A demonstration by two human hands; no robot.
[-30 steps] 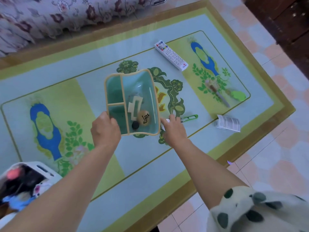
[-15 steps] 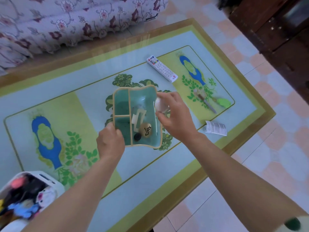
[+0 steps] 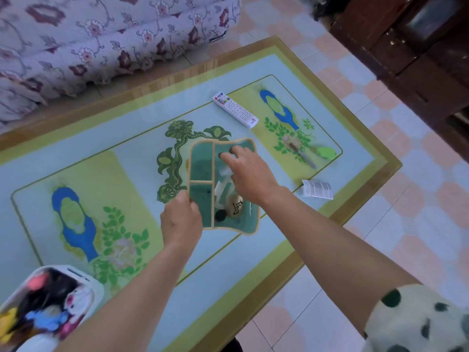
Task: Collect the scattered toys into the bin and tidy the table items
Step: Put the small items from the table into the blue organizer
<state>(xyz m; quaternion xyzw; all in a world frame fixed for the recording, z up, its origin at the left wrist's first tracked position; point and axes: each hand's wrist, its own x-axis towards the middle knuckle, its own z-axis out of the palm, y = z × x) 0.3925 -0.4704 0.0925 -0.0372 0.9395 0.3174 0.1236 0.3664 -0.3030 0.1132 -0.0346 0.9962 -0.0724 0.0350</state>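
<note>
One tray (image 3: 201,161), rim gripped by left hand (image 3: 181,221), right hand (image 3: 251,177) fingers (image 3: 229,158) inside it.

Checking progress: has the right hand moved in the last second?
Yes. The right hand went from the table beside the tray to over its big compartment, nearer the remote.

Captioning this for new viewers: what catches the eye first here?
The green divided tray at the middle of the table: the left hand grips its near left edge while the right hand reaches into its large compartment, where a round wooden piece with a black character lies. Next, the white bin of bright toys at lower left, and the white remote beyond the tray.
</note>
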